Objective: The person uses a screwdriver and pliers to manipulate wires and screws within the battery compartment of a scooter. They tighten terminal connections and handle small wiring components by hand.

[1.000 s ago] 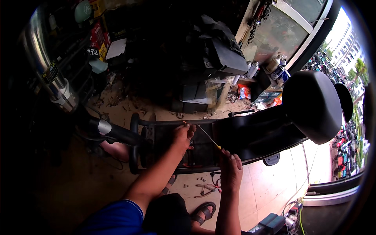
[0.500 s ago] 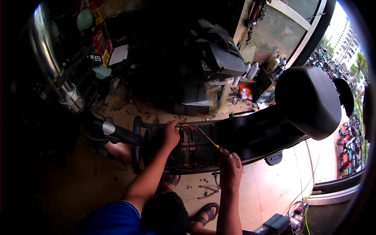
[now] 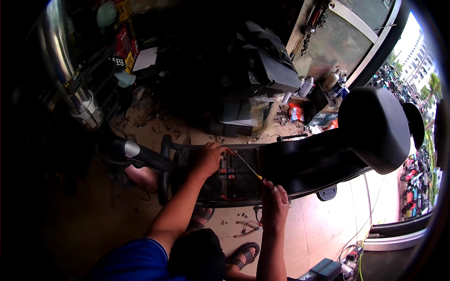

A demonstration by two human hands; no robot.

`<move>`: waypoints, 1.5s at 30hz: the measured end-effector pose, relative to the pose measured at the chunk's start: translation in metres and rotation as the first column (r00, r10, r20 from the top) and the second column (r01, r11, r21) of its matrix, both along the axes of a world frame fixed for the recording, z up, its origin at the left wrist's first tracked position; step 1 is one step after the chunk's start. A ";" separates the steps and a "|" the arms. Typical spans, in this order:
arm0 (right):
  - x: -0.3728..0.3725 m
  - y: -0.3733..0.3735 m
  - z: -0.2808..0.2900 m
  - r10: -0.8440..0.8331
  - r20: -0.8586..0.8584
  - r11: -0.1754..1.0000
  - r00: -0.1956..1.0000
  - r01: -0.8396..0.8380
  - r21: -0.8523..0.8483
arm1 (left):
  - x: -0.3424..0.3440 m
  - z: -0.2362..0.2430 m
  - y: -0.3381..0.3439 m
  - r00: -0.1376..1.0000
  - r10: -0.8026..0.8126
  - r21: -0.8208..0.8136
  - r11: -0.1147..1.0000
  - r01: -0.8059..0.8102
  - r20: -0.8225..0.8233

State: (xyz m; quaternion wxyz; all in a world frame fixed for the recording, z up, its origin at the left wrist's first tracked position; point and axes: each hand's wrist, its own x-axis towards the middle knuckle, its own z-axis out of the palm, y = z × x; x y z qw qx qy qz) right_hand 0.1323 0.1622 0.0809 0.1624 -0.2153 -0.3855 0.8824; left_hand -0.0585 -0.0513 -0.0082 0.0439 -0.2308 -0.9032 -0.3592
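Head view: pinched a screwdriver (image 3: 259, 177) with the right hand (image 3: 274, 201), aimed far-left at red wire (image 3: 230, 151) beside the left hand (image 3: 209, 160) (couldn't tell its fingers' grip).

White characters (image 3: 117, 62) stand on a red carton (image 3: 124, 47), a dark label (image 3: 72, 83) (illegible) on a chrome tube (image 3: 60, 51).

Deep shadow fills the left; daylight glares at right.
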 end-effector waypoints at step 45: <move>-0.026 -0.022 0.020 -0.002 0.092 0.949 0.996 -0.027 0.313 | 0.001 -0.005 0.015 0.484 -0.395 0.624 0.452 -0.637 0.781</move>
